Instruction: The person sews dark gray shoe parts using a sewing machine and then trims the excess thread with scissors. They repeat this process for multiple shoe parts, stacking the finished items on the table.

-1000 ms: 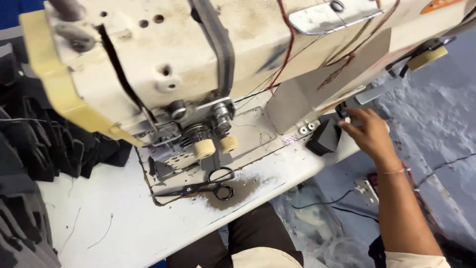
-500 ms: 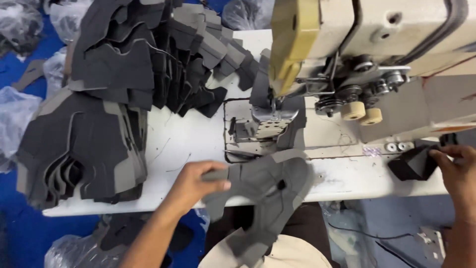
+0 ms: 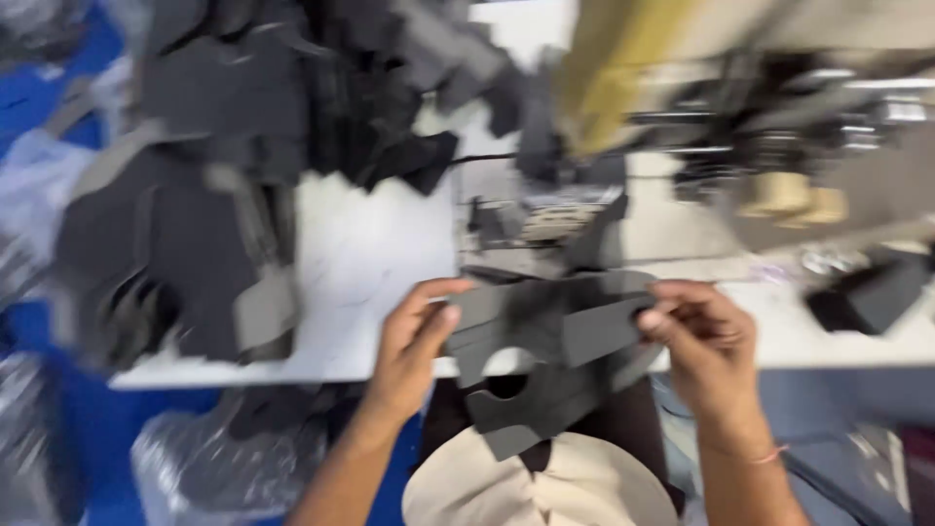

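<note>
The view is blurred by motion. My left hand point(image 3: 414, 341) pinches the left edge of a dark grey cut fabric piece point(image 3: 545, 336) held over the front edge of the white table point(image 3: 380, 253). On the piece's right edge, my right hand point(image 3: 706, 346) grips it between thumb and fingers. The piece has curved cut-outs and hangs down toward my lap. Just behind it is the sewing machine's needle area point(image 3: 555, 219), with the machine body point(image 3: 740, 107) above and to the right.
Large piles of dark grey cut pieces point(image 3: 224, 195) cover the table's left and back. Two cream thread spools point(image 3: 799, 200) sit under the machine arm. A small black box point(image 3: 872, 292) lies at the right. Blue floor and plastic bags point(image 3: 195, 458) are below left.
The view swung from the machine to the table's left. My right hand left the black box and took the fabric piece's right edge; my left hand brought the piece in front of me.
</note>
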